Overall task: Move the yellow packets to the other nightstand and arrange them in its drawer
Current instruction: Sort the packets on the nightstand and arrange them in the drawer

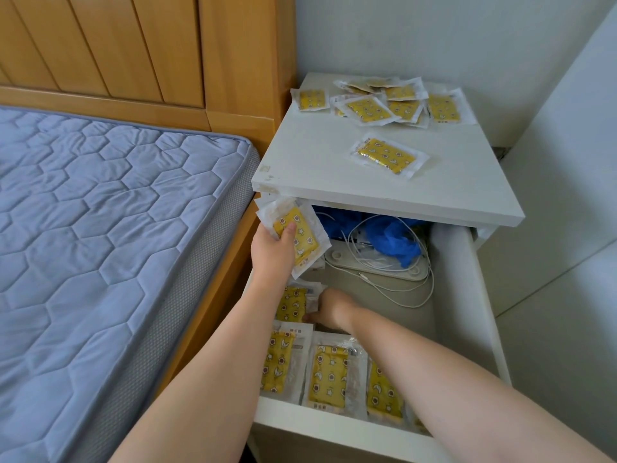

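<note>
A white nightstand (334, 168) stands beside the bed with its drawer (334, 426) pulled open. Several yellow packets (384, 105) lie in a loose heap at the back of its top, and one packet (389, 157) lies alone nearer the front. My left hand (272, 248) holds a small stack of yellow packets (300, 235) above the drawer's left side. My right hand (330, 309) reaches down into the drawer and touches a packet (292, 304) lying there. Three more packets (329, 375) lie side by side along the drawer's front.
At the back of the drawer lie a blue plastic bag (390, 235), white cables (394, 262) and a white flat device (374, 269). A bed with a blue quilted mattress (100, 228) and wooden headboard (133, 45) is at the left. A white wall panel (567, 162) stands at the right.
</note>
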